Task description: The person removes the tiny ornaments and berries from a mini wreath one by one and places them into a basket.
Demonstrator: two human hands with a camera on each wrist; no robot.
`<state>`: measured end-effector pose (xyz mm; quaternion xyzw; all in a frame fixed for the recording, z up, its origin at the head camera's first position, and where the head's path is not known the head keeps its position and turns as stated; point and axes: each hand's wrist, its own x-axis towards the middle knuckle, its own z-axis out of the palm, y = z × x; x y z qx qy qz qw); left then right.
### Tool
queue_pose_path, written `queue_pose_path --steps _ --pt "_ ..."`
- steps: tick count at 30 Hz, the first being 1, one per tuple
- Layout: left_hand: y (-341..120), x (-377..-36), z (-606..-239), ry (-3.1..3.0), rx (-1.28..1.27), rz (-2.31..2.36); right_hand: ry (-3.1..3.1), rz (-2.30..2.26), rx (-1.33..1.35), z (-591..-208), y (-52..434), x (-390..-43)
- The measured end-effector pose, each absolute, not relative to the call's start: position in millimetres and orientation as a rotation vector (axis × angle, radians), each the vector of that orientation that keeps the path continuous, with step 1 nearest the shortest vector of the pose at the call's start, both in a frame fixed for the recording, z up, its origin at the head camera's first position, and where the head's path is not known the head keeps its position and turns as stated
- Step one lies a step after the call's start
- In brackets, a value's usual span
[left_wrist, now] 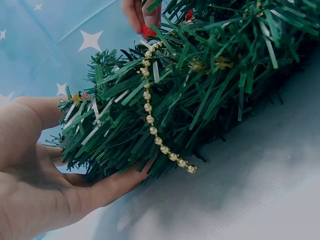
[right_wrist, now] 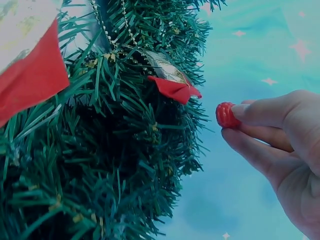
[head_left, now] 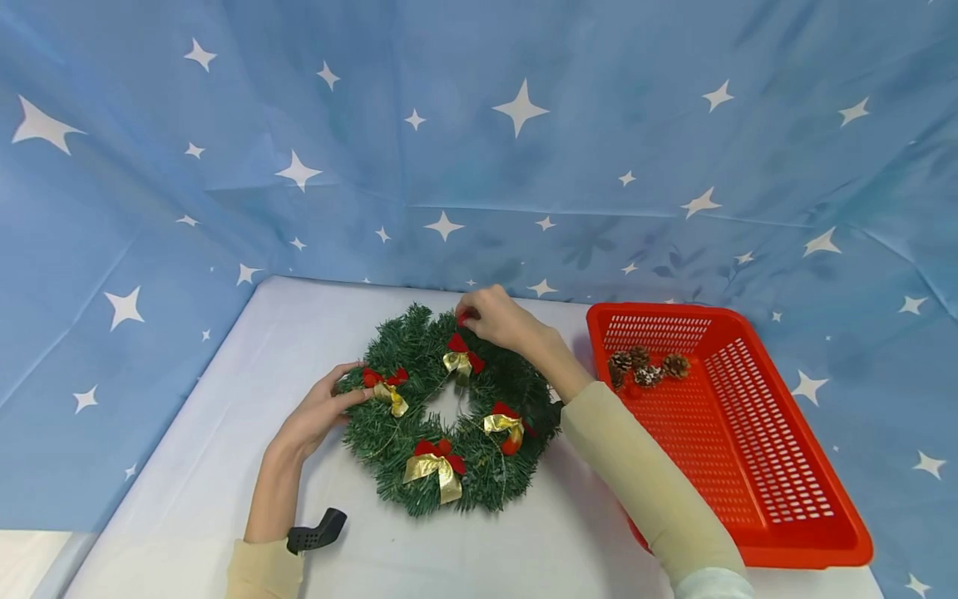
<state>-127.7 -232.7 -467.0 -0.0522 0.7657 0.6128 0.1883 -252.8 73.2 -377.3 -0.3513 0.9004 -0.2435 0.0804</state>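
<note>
A green wreath (head_left: 389, 449) with red and gold bows lies on the white table. My left hand (head_left: 318, 412) grips its left edge; in the left wrist view fingers (left_wrist: 107, 187) pass beneath the branches. Near the wreath's far edge my right hand (head_left: 497, 319) pinches a small red berry (right_wrist: 227, 115) between thumb and fingertips, just off the greenery. Closest to the berry is the far bow (head_left: 458, 363). A gold bead string (left_wrist: 150, 120) hangs over the wreath's side. Other bows sit at the left (head_left: 387, 391), front (head_left: 437, 470) and right (head_left: 505, 423).
A red plastic basket (head_left: 778, 416) stands on the right of the table, beyond my right forearm. Several pine cones (head_left: 675, 365) lie in its far left corner. Blue cloth with white stars (head_left: 520, 108) hangs behind and beside the white table (head_left: 224, 449).
</note>
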Motion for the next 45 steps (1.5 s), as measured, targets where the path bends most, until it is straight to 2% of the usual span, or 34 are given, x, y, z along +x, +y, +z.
queue_pose_path --steps 21,45 --pt "-233 -128 -466 2.147 -0.131 1.724 2.695 -0.787 -1.14 -371 116 -229" --pt "-234 -129 -466 2.154 -0.112 1.717 2.772 -0.839 -1.05 -367 158 -210"
